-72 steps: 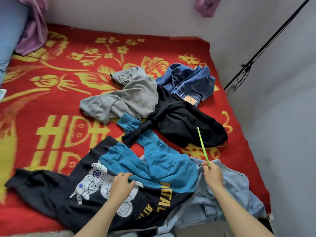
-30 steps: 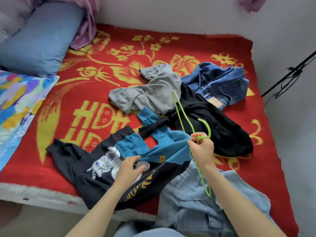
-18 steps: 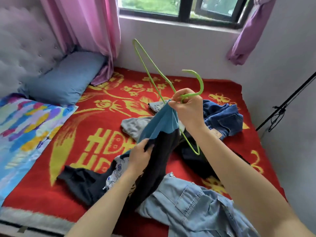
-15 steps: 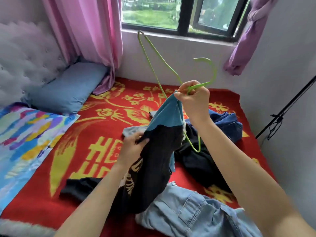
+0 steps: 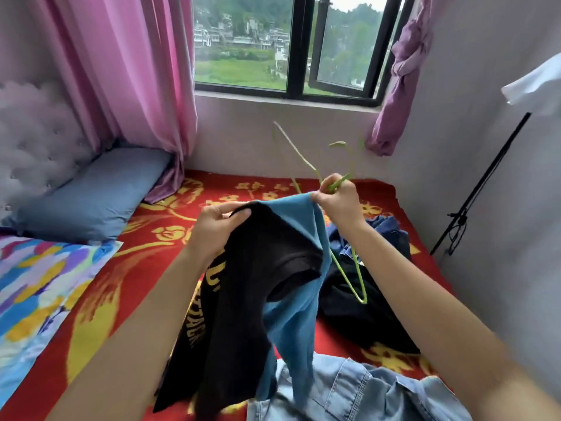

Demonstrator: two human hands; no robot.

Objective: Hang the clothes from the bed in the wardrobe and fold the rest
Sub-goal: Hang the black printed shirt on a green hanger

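Note:
A black and blue sweatshirt (image 5: pixel 258 287) with yellow lettering hangs in the air over the bed, held up by both hands. My left hand (image 5: pixel 217 229) grips its black upper edge. My right hand (image 5: pixel 337 202) pinches the blue edge and also holds a thin green hanger (image 5: pixel 349 268) near its hook; the hanger is blurred above the hand. A light denim shirt (image 5: pixel 364 390) lies on the bed below. A black garment (image 5: pixel 352 308) and dark blue jeans (image 5: pixel 385 235) lie behind it, to the right.
The red and yellow blanket (image 5: pixel 145 244) covers the bed. A blue pillow (image 5: pixel 91 192) and a colourful sheet (image 5: pixel 36 293) lie at the left. Pink curtain (image 5: pixel 127 74), window and wall stand behind. A black stand (image 5: pixel 476 189) leans at the right wall.
Both hands have lifted the sweatshirt off the bed. My left hand moved up from the printed front to the top edge, and the view tilted up to the window.

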